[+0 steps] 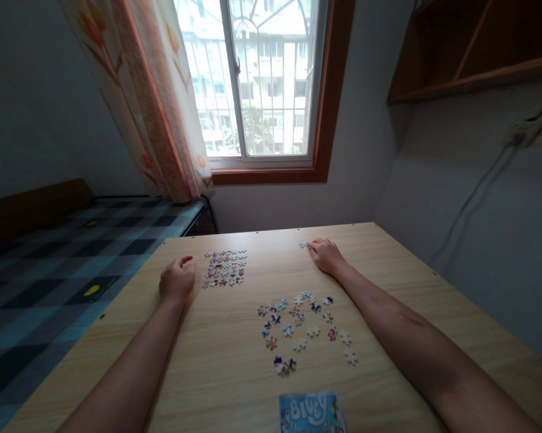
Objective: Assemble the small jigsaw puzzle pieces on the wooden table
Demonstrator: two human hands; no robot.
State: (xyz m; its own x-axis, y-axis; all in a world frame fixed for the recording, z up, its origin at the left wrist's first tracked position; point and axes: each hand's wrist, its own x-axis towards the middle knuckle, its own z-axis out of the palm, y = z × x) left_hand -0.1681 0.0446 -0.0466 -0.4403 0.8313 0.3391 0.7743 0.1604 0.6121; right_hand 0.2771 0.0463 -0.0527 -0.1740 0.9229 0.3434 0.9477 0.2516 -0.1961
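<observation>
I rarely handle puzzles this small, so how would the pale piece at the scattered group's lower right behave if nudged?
The pale piece would probably slide rather than roll, since it lies flat on a smooth-looking tabletop. It is likely light, being small and thin-looking. Its narrow knobs might bend if pressed hard.

Hands (325, 255) nr jigsaw pcs (313, 331), wood tbl (221, 361)

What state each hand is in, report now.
Left hand: half curled beside the puzzle rows, no piece visible in it; open or closed can't be told.
Right hand: fingertips at the far puzzle pieces; grip can't be told.
</observation>
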